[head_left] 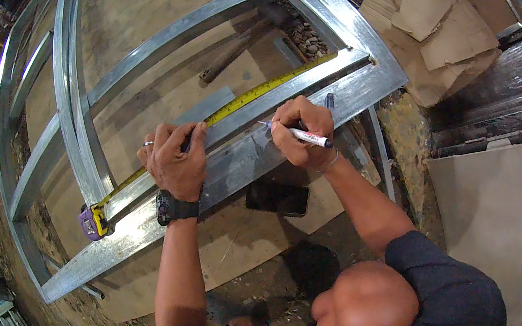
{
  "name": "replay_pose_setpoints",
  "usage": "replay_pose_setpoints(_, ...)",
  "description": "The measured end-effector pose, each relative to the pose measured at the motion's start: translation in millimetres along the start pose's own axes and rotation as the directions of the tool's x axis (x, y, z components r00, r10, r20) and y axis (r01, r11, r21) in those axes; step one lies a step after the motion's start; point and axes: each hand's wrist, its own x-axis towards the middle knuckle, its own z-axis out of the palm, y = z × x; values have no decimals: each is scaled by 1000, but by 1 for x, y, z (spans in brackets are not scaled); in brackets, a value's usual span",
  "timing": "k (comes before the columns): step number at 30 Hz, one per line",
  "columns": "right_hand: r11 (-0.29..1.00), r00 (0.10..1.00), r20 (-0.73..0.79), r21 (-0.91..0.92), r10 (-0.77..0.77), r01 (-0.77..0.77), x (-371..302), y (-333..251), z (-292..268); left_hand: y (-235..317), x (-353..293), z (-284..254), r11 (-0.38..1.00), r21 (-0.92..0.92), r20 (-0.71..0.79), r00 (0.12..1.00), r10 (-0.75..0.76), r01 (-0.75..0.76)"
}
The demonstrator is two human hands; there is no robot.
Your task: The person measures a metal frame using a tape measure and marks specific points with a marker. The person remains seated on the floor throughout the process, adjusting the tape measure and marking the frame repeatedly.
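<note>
A galvanized steel tube frame (pixel 110 250) lies before me, with a yellow tape measure blade (pixel 275 82) stretched along one of its inner bars. The tape's purple and yellow case (pixel 94 222) rests at the left end. My left hand (pixel 176 160), wearing a ring and a black wristwatch, curls its fingers over the blade and pins it to the bar; a small dark thing shows by its thumb. My right hand (pixel 301 132) grips a white marker (pixel 311 138), its tip pointing left, close to the bar. A small dark object (pixel 330 100) stands out beside that hand.
A black phone (pixel 277 199) lies on cardboard below the near tube. A hammer (pixel 236 53) lies inside the frame. Brown paper (pixel 435 30) sits at the upper right, and a pale sheet (pixel 504 212) at the lower right. Gravel (pixel 312 33) shows beyond the frame.
</note>
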Motion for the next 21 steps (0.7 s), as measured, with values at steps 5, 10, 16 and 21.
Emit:
replay_pose_setpoints(5,984,986,-56,94,157,-151,5,4,0,0,0,-2,1000,-6,14,1000,-5,5)
replay_pose_setpoints(10,974,976,2,69,217,-217,11,2,3,-6,-1,-1,1000,-11,16,1000,-6,6)
replay_pose_setpoints(16,989,990,-27,-44,141,-142,14,-3,7,-3,-1,-2,1000,14,-6,1000,25,-25)
replay_pose_setpoints(21,987,991,-70,-113,110,-117,10,4,6,-3,0,-1,1000,4,-11,1000,26,-26)
